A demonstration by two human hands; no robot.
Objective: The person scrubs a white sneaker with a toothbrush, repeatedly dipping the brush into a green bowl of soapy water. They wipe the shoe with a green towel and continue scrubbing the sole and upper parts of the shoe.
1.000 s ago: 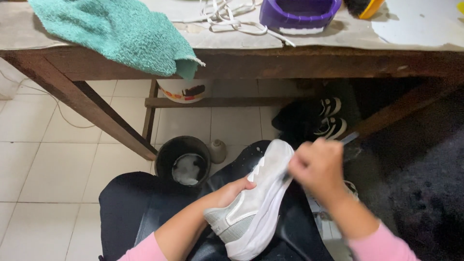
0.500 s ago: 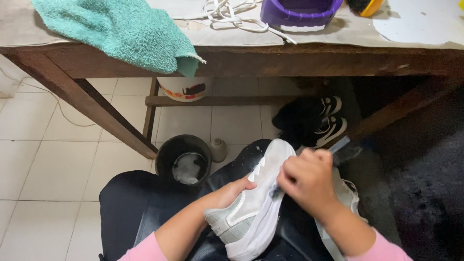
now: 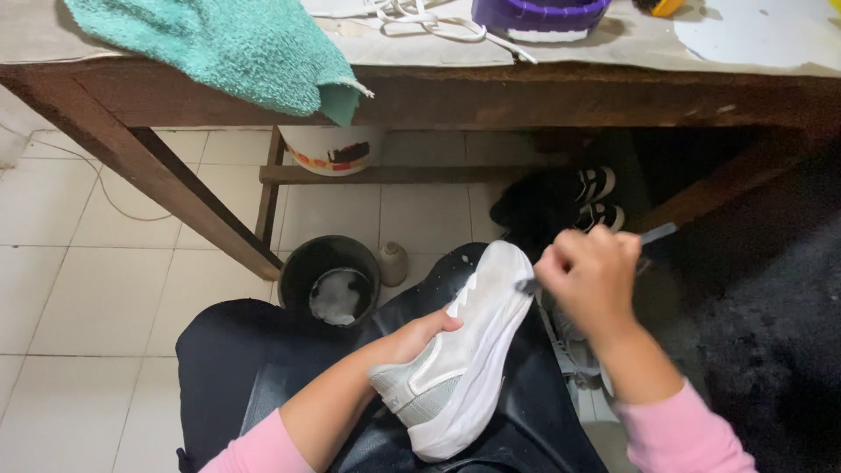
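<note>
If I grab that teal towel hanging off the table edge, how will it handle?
The teal terry-cloth towel would probably be floppy: it drapes over the wooden table edge. Its looped pile suggests good grip. It looks light, though dampness can't be judged.

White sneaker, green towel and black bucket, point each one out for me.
White sneaker (image 3: 464,350): head view, on its side panel.
Green towel (image 3: 228,48): head view, middle of the cloth.
Black bucket (image 3: 302,263): head view, on its left rim.

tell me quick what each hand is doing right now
Left hand: inside the white shoe, steadying it on the lap; open or closed cannot be told.
Right hand: closed on a thin brush, its tip at the shoe's sole edge.
</note>
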